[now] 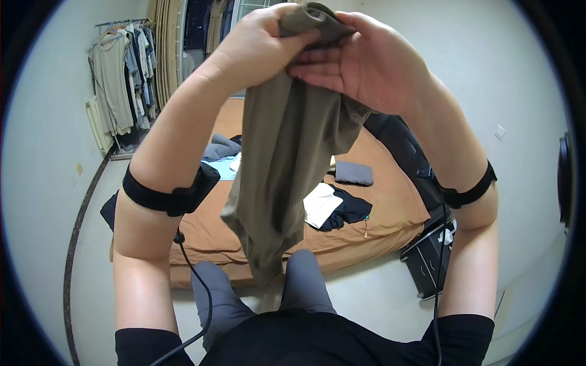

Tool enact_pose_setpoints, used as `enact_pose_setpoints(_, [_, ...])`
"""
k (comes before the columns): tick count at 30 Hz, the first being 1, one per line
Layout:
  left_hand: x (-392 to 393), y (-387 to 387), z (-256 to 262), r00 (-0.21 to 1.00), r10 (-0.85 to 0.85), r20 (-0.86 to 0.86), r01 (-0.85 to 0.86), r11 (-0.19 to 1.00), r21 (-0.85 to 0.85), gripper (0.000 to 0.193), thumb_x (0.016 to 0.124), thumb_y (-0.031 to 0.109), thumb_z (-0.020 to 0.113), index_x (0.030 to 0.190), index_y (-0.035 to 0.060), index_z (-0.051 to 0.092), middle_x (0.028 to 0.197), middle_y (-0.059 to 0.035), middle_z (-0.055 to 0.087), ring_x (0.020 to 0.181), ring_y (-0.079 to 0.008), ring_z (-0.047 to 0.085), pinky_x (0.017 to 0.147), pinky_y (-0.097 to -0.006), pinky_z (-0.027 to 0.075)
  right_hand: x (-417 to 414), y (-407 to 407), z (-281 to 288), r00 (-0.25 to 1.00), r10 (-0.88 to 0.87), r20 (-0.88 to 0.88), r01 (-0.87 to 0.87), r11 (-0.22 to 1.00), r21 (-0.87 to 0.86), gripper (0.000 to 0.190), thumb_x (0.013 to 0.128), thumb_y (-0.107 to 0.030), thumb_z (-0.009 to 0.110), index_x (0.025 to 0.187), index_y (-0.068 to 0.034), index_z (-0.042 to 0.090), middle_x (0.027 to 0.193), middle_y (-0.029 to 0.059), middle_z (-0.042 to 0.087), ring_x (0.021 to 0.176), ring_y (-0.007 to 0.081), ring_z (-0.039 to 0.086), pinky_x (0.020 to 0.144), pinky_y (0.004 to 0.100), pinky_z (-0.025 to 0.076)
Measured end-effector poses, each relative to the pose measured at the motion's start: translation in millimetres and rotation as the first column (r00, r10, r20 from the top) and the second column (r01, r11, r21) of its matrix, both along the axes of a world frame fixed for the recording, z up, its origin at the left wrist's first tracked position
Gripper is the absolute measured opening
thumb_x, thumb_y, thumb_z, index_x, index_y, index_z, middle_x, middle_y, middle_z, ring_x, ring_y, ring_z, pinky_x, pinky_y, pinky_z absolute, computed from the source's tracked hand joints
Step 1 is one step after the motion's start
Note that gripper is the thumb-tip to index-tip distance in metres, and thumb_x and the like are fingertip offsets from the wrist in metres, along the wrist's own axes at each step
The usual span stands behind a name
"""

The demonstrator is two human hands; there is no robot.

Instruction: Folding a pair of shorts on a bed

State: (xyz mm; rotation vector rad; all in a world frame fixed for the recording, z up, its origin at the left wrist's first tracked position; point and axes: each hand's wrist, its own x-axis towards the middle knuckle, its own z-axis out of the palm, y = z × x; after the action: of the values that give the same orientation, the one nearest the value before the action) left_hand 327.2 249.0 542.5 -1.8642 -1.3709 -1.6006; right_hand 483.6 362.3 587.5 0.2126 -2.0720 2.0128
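An olive-brown cloth garment [284,151] hangs in front of me, its loose lower end reaching down between my knees. At the top of the view my left hand [270,50] grips the bunched upper edge of it, thumb across the fabric. My right hand [366,64] holds the same edge from the other side, palm towards me and lower fingers stretched out behind the cloth. Folds hide which part of the garment is uppermost.
A bed with an orange-brown sheet [393,201] lies ahead. On it are a white garment [322,204], a black garment [355,208], a folded grey cloth [353,173] and light-blue cloth [222,168]. A black nightstand [423,265] stands right; a clothes rack [123,78] stands far left.
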Motion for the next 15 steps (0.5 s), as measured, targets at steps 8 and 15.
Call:
enact_pose_setpoints(8, [-0.5,-12.4,7.5,0.815,-0.232,0.531,0.375,0.909,-0.179,0.034,0.09,0.021,0.068,0.115,-0.0008,0.06,0.104,-0.0077,0.067,0.089,-0.0156,0.065,0.077,-0.0323,0.057,71.6,43.7,-70.2,0.34,-0.174,-0.924,0.93,-0.08,0.357,0.068,0.076,-0.022,0.083,0.127,-0.003,0.043,0.106,0.0077,0.052,0.106,0.0177,0.053,0.093,0.0339,0.047])
enact_pose_setpoints(15, [-1.1,-9.2,-5.3,0.829,-0.193,0.524,0.411,0.847,-0.339,0.028,0.092,0.016,0.065,0.116,0.0003,0.061,0.105,-0.0048,0.066,0.094,-0.0126,0.062,0.081,-0.029,0.054,69.0,62.8,-144.7,0.735,-0.349,-0.581,0.491,0.865,0.102,0.039,0.081,-0.002,0.076,0.113,-0.003,0.054,0.115,0.0069,0.058,0.098,0.0093,0.056,0.083,0.0242,0.049])
